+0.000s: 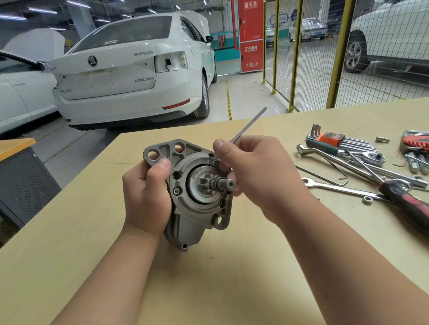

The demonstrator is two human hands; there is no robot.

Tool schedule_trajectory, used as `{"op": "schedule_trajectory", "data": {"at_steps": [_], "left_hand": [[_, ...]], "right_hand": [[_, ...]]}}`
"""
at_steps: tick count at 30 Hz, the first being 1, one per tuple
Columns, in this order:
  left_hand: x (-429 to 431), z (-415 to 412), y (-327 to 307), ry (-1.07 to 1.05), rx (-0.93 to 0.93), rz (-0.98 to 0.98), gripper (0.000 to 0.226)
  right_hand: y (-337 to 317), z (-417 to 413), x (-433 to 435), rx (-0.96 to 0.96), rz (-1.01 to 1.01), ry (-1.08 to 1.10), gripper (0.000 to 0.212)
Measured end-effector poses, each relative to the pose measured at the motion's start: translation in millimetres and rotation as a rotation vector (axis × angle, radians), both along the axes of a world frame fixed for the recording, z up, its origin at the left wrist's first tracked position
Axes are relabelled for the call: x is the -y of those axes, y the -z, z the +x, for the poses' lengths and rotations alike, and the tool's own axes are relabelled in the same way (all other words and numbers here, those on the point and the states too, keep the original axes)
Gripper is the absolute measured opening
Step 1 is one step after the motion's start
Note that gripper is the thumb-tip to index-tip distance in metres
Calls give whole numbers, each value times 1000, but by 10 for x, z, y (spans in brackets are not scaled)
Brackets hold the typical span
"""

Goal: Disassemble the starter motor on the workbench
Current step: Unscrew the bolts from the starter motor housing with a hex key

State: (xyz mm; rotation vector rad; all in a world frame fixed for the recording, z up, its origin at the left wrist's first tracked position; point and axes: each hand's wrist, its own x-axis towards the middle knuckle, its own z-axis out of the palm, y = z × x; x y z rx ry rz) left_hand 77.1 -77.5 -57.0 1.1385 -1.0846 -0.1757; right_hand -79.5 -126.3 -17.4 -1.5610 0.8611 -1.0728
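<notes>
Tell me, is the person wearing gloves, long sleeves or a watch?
No gloves: the left hand and the right hand are bare, with short nails. The forearms are bare too, with no sleeves in view. No watch, ring or bracelet shows.

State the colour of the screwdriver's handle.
The screwdriver handle is black with red inlays; the head view shows it, at the right.

The motor (194,186) was dull grey cast metal, its shaft (223,183) smoother. The table (201,274) was matt pale board. At right, wrenches (342,189) shone chrome; the screwdriver (411,208) handle looked red-and-black plastic.
</notes>
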Motion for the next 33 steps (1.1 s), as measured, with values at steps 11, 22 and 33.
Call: {"op": "schedule_trajectory", "data": {"at_steps": [11,22,33], "left_hand": [[66,-36,21,-9,88,28,29],[175,-167,59,1,305,85,37],[232,-204,47,-58,354,148,46]], "right_hand": [[-272,-75,130,-608,-697,14,10],[-105,-613,292,-517,-533,-22,18],[99,-862,350,-773,-348,-4,24]]}}
